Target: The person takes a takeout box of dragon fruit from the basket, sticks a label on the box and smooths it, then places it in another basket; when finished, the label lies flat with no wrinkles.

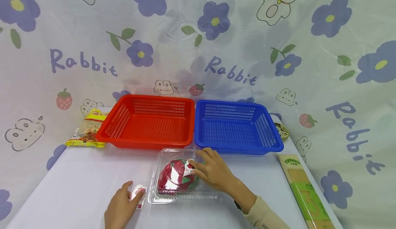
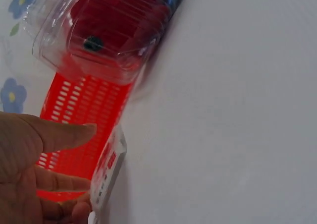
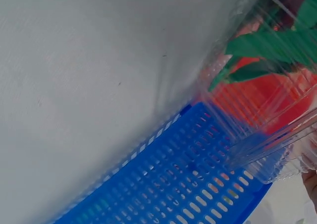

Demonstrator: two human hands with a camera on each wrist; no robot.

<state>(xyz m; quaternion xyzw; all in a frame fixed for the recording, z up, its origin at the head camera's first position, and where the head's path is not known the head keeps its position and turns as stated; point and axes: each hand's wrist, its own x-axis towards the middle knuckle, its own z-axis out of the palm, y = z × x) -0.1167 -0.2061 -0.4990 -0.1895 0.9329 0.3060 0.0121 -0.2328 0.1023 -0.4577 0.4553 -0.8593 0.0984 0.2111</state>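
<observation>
In the head view, a clear plastic clamshell box (image 1: 204,196) lies in front of the baskets. Inside shows a red item with green leaf shapes (image 1: 174,174). My right hand (image 1: 216,172) is over its lid, fingers spread, thumb and index beside a white label (image 1: 188,169); whether that label is inside the box I cannot tell. The right wrist view shows only a bit of this hand at the box edge. Left of the box, my left hand (image 1: 122,203) has its fingers against a small white-and-pink packet (image 1: 136,191) on the table; the left wrist view shows the thumb (image 2: 69,135) extended apart from it.
A red basket (image 1: 145,143) and a blue basket (image 1: 238,148) stand side by side behind the box. A yellow-edged food bag (image 1: 89,127) is at the left, a round tin (image 1: 282,131) behind the blue basket's right side, and a long green-and-tan package (image 1: 304,191) at the right edge.
</observation>
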